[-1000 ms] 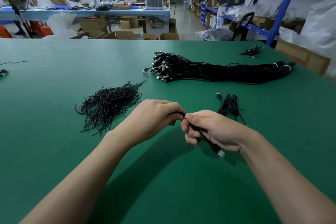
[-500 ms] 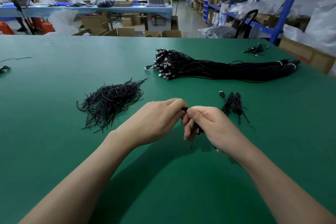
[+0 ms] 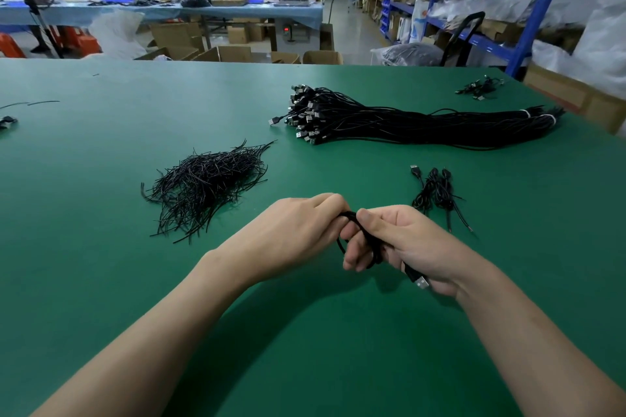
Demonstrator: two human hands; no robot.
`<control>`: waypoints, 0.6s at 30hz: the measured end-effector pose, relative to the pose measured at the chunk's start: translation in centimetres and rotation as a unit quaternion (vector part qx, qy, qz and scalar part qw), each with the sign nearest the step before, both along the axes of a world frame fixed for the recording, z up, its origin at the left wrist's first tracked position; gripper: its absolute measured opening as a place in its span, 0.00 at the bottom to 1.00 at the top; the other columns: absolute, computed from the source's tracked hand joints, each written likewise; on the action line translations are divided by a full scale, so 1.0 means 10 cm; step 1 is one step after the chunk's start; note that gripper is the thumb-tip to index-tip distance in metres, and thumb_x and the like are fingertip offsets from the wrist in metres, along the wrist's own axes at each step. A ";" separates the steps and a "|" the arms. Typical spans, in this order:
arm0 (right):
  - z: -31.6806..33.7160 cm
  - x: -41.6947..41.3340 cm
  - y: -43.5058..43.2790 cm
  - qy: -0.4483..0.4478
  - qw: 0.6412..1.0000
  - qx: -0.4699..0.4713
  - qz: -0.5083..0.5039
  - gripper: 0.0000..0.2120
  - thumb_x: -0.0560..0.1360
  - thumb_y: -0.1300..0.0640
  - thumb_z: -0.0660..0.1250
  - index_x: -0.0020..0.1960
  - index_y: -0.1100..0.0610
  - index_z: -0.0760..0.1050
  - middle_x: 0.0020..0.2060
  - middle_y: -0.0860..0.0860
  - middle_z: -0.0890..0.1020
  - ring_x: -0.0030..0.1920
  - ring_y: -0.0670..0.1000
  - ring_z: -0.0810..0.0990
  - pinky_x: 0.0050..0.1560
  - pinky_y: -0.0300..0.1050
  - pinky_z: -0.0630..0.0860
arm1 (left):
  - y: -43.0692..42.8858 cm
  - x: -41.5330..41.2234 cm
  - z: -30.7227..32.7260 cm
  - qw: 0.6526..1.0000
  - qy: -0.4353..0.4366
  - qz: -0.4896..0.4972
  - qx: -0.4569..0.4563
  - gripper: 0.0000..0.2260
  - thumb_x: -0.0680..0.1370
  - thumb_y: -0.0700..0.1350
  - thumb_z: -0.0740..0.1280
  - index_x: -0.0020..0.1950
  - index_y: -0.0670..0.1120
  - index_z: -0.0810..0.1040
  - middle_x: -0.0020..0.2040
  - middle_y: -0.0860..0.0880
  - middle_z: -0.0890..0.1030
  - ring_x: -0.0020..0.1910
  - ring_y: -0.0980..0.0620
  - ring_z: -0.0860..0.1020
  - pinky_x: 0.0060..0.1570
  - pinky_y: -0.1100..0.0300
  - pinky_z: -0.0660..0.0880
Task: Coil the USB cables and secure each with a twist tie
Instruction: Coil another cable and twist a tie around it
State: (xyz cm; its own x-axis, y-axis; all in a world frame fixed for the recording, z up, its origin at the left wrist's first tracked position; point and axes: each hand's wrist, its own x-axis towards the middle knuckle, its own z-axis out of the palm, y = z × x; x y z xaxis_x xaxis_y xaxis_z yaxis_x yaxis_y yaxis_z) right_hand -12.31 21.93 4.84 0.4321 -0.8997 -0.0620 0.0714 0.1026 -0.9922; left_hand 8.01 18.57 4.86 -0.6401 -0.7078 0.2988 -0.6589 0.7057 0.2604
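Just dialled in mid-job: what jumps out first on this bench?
Near centre, the left hand and right hand grip a looped USB cable, its plug poking out under the right palm. Behind lies a long bundle of cables, with a pile of twist ties at left and small coils at right.

Most of the cable (image 3: 369, 242) is buried btw left hand (image 3: 294, 230) & right hand (image 3: 410, 240); only a loop and the plug (image 3: 421, 281) show. Left fingertips hidden behind the hand's back. Can't tell if a tie is on it. Forearms cut off at bottom edge. Dark thing (image 3: 6, 121) cut off at left edge, unclear. Small heap (image 3: 479, 90) far right: too small to tell.
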 end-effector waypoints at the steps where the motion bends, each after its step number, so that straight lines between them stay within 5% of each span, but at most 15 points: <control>1: -0.01 -0.02 0.01 -0.002 1.000 0.013 0.010 0.17 0.80 0.51 0.61 0.50 0.65 0.79 0.37 0.60 0.84 0.39 0.55 0.85 0.41 0.43 0.81 | 0.01 -0.01 -0.02 1.000 -0.004 -0.002 0.002 0.13 0.83 0.56 0.51 0.54 0.52 0.71 0.48 0.56 0.78 0.41 0.51 0.75 0.41 0.59 0.67; 10: -0.09 -0.07 -0.02 0.064 0.995 -0.059 -0.058 0.11 0.82 0.55 0.63 0.56 0.63 0.70 0.39 0.61 0.85 0.39 0.57 0.83 0.42 0.45 0.80 | 0.01 0.01 -0.10 1.000 -0.015 0.006 -0.013 0.16 0.82 0.56 0.49 0.55 0.48 0.71 0.46 0.52 0.77 0.39 0.49 0.72 0.38 0.56 0.63; 18: -0.10 -0.04 0.02 0.241 0.952 -0.146 -0.117 0.04 0.81 0.49 0.66 0.50 0.47 0.78 0.43 0.44 0.87 0.46 0.44 0.83 0.59 0.56 0.76 | 0.04 -0.01 -0.17 0.997 0.031 0.046 0.061 0.10 0.84 0.56 0.48 0.49 0.53 0.63 0.40 0.56 0.70 0.35 0.49 0.70 0.38 0.53 0.64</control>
